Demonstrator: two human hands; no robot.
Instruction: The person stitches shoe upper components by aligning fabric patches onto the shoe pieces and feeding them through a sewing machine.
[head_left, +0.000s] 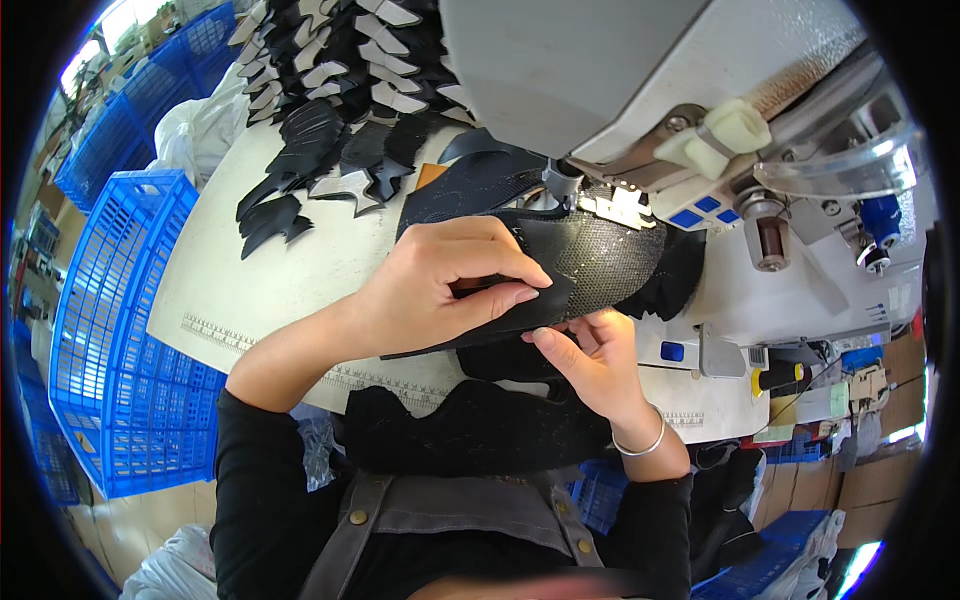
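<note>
A black mesh shoe upper lies on the table under the sewing machine head, its far edge beside the presser area. My left hand rests over its left part, thumb and forefinger pinched on a dark flap of it. At the near edge of the upper, my right hand has the thumb on one side and fingers curled behind the border. Another black piece hangs over the table's front edge, near my lap. The needle point is hidden from view.
Stacks of black and grey cut pieces cover the far left of the white table. A blue crate stands at left. The machine's thread guides and tension parts sit at right, with a black spool beyond.
</note>
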